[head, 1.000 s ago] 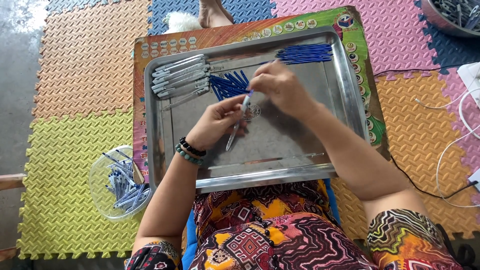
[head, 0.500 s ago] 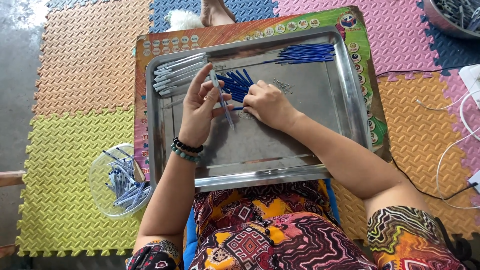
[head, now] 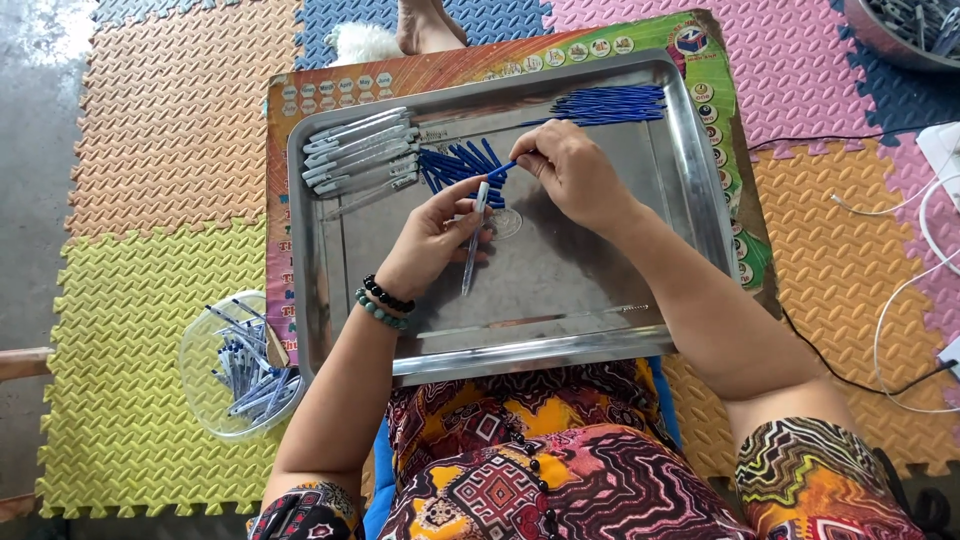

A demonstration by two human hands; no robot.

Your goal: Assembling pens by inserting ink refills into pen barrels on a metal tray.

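Left hand (head: 432, 238) over tray middle, fingers closed on clear pen barrel (head: 473, 243), barrel pointing near-far. Right hand (head: 572, 170) just right of it, fingertips pinching blue cap (head: 503, 170) close to barrel's far tip. Fan of blue caps (head: 455, 165) just left of right hand. Metal tray (head: 700, 170), shiny, rectangular: row of clear barrels (head: 358, 150) far left, bundle of blue refills (head: 610, 103) far right. Round clear plastic bowl (head: 200, 385) left of tray on yellow foam mat (head: 110, 350), holds finished pens (head: 250, 370).
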